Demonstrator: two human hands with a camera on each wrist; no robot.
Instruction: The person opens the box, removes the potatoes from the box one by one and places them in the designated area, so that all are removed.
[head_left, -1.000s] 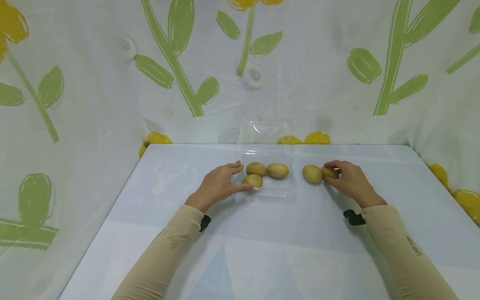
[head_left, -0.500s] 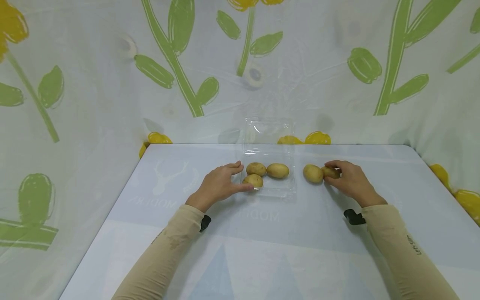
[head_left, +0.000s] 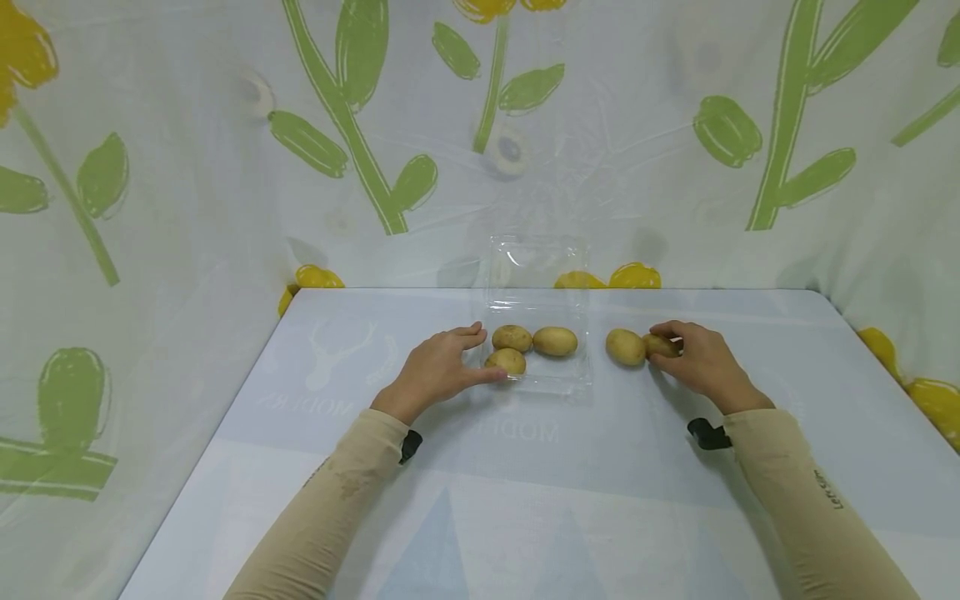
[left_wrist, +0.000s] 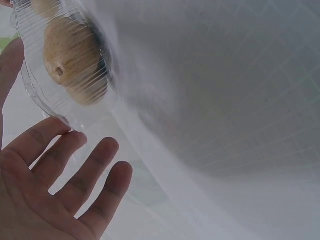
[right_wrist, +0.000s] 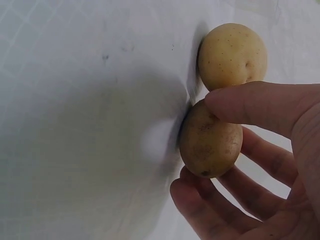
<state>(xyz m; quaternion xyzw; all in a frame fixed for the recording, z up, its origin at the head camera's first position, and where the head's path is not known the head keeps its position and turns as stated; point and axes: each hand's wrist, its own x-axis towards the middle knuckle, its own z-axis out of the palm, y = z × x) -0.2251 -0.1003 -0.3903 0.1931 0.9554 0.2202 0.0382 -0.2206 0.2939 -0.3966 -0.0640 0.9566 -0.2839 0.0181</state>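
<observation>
A clear plastic clamshell box (head_left: 551, 385) lies at the back of the table, lid (head_left: 536, 271) raised. Three potatoes are in it: one at the back left (head_left: 512, 337), one at the right (head_left: 556, 341) and one at the front left (head_left: 506, 362). My left hand (head_left: 438, 367) is at its left side, thumb by the front corner; in the left wrist view, spread fingers (left_wrist: 97, 155) reach its edge. My right hand (head_left: 701, 362) holds a smaller potato (right_wrist: 210, 142) between thumb and fingers, right beside another potato (head_left: 626, 347) on the table.
The white table (head_left: 525, 517) has pale printed shapes and lettering. A curtain (head_left: 600, 150) with green stems and yellow flowers hangs behind it and along both sides. The table's back edge runs just behind the box, and the raised lid overlaps the curtain in the head view.
</observation>
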